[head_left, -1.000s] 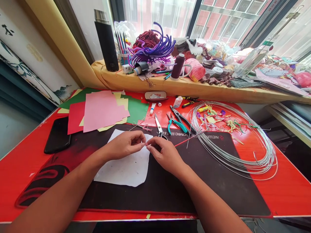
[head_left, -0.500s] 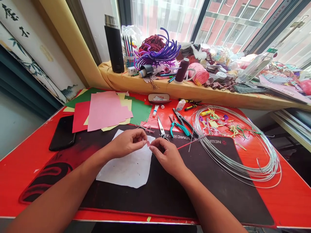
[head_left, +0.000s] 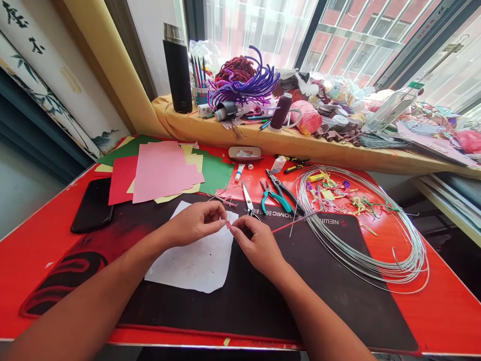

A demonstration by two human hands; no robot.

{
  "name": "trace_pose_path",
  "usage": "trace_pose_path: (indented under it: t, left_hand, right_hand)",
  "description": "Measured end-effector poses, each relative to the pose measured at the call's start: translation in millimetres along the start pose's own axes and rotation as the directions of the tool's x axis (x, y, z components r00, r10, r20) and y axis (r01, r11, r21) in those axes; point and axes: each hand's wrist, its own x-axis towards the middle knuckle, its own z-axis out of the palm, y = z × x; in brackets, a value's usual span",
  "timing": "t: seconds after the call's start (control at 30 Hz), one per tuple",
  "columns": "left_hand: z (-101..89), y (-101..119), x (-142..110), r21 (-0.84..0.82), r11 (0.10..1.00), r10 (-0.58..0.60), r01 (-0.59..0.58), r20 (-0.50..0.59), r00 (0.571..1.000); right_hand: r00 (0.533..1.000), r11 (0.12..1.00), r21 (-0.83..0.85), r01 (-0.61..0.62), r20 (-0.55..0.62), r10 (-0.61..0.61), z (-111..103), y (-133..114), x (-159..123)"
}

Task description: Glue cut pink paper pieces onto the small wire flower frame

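left hand point(head_left: 203, 220) pinches a small pink piece point(head_left: 228, 225) btwn thumb & forefinger; right hand point(head_left: 258, 240) pinches its 4 o'clock end, other fingers curled in. piece is tiny & part hidden, so can't tell material or if it's folded. thin red stick point(head_left: 293, 223) pokes out past the right hand toward 2 o'clock, far end by the wire coil point(head_left: 413, 245); can't tell if that hand grips it too, or if it joins the piece.

w/ the piece as clock centre: white sheet point(head_left: 191, 263) at abt 8, on the dark mat point(head_left: 263, 301); scissors point(head_left: 247, 195) at 1, near; teal pliers point(head_left: 281, 200) at 2; pink paper point(head_left: 165, 173) at 10; glue tube point(head_left: 239, 172) just past 12.

step in hand looks like fine fingertip work on the piece, prob adjusting it; scissors & pliers lie unheld. next move prob calls for a light, even pinch from both hands & tiny finger shifts, no hard tug; right wrist best kept steady so the stick doesn't snag the coil.
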Motion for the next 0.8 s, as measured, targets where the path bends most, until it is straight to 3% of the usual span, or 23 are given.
trace_pose_path:
  t: [0.8]
  left_hand:
    - [-2.1, -0.5, 1.9, 0.056, 0.998, -0.031, 0.028, 0.050, 0.998]
  right_hand:
    - [0.999, 0.999, -0.020, 0.029, -0.044, -0.030, -2.4, -1.7, -0.5]
